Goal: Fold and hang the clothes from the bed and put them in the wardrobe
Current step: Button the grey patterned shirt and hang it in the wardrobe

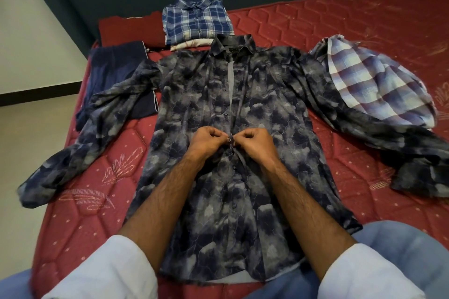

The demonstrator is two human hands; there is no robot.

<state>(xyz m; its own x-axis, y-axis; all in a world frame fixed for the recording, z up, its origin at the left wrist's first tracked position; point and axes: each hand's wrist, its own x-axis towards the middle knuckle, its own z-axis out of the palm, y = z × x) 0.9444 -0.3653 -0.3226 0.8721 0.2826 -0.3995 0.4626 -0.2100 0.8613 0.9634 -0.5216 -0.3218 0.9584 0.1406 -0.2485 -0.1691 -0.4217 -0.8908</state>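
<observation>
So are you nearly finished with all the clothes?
Not yet. Done: the blue plaid shirt lies folded on a small stack near the headboard. In hand: the left hand and right hand pinch the front of the dark patterned shirt, seemingly buttoning it. Left: the crumpled checked shirt, the navy garment, and getting everything into the wardrobe.

Both forearms reach forward, bare below the rolled white sleeves, and they come close together at the wrists. The left hand [211,141] and the right hand [255,143] almost touch, knuckles up, fingers curled, each one pinching the shirt placket [233,114] between them.
</observation>
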